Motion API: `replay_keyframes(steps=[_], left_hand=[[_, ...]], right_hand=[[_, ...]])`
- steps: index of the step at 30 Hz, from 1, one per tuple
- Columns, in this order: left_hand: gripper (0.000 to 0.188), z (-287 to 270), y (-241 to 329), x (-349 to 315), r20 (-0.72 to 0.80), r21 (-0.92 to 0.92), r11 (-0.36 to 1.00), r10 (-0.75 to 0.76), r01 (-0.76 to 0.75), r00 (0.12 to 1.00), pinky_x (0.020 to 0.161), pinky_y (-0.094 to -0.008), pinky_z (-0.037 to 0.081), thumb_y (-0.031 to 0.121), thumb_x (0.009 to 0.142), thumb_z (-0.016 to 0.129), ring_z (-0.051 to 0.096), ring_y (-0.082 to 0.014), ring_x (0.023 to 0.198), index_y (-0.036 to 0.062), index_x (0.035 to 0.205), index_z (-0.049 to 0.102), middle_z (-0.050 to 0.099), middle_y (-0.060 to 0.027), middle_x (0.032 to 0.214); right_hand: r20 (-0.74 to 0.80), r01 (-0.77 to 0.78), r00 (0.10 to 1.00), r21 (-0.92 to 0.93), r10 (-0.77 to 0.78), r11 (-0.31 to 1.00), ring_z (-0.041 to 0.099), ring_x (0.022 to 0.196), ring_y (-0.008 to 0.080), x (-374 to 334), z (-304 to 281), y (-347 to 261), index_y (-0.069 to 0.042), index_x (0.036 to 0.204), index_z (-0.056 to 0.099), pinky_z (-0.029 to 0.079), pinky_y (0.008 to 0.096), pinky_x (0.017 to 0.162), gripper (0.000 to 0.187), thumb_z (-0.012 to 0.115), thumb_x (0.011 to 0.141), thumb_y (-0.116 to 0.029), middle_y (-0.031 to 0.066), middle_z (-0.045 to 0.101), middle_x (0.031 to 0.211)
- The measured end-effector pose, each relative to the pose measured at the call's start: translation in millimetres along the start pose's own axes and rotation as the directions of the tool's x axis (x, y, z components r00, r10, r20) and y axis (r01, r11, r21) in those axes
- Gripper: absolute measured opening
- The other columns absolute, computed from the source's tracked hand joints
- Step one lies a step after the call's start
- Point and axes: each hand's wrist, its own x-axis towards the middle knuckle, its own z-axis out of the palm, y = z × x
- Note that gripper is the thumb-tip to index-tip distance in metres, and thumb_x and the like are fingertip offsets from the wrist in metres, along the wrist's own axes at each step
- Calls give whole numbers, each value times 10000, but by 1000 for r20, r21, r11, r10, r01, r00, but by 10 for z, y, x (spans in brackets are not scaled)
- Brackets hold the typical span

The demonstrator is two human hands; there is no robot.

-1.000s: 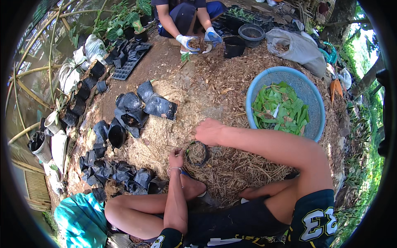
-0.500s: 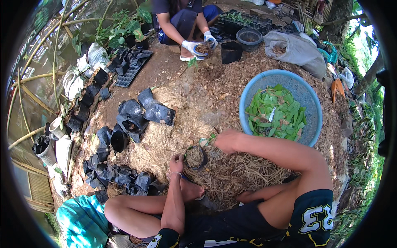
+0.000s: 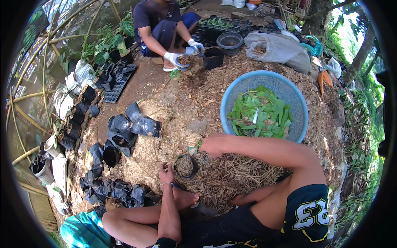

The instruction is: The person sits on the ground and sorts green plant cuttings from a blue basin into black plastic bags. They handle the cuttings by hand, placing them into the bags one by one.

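My left hand (image 3: pixel 166 174) is beside the left side of a small black pot (image 3: pixel 186 166) filled with dry straw-like material. Its fingers are loosely curled and slightly apart, with nothing visible in them. Beyond the pot, to its right, my right hand (image 3: pixel 212 145) is closed on a small green leafy cutting (image 3: pixel 199 144), mostly hidden by the fingers. A pale green leaf (image 3: pixel 192 150) shows between that hand and the pot's rim; I cannot tell whether it belongs to the cutting. A blue basin (image 3: pixel 300 124) of loose green leaves (image 3: pixel 264 109) stands beyond my right forearm.
Black plastic grow bags (image 3: pixel 120 126) lie to the left, with more piled (image 3: pixel 111 188) near my left knee. Dry straw (image 3: pixel 244 171) covers the ground before me. Ahead, a gloved co-worker (image 3: pixel 159 33) squats, handling brown soil by a black pot (image 3: pixel 213 58). A whitish sack (image 3: pixel 277 49) lies behind the basin.
The whole view has shifted, moving most things leftward in the picture. My left fingers have drawn slightly away from the pot's rim. The right hand keeps its grip near the pot.
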Motion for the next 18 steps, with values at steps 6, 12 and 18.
replay_keyframes(steps=[6, 12, 18], left_hand=[[439, 90, 962, -61, -68, 117, 927, 366, -357, 928, 852, -396, 546, 101, 929, 691, 650, -288, 1001, 23, 1352, 603, 658, -182, 1200], [215, 176, 1531, -250, 67, 103, 862, 492, -496, 868, 953, -406, 520, 193, 948, 726, 666, -316, 1067, -1, 1026, 775, 695, -185, 1146], [200, 377, 1731, -504, 154, 108, 832, 527, -544, 836, 991, -425, 522, 109, 896, 752, 670, -362, 1077, 37, 1082, 769, 708, -182, 1120]], right_hand=[[-298, -16, 954, 55, 31, 998, 733, 908, 384, 32, -197, 112, -32, 959, 745, 580, 519, 760, 208, 628, 791, -72, 188, 748, 919], [-398, -50, 912, 127, 97, 991, 733, 900, 367, -84, -470, 256, -48, 949, 738, 581, 526, 772, 186, 625, 828, -133, 185, 748, 912], [-478, -101, 853, 243, 209, 965, 722, 874, 385, -184, -552, 448, -54, 945, 737, 578, 488, 780, 190, 635, 881, -201, 188, 742, 903]])
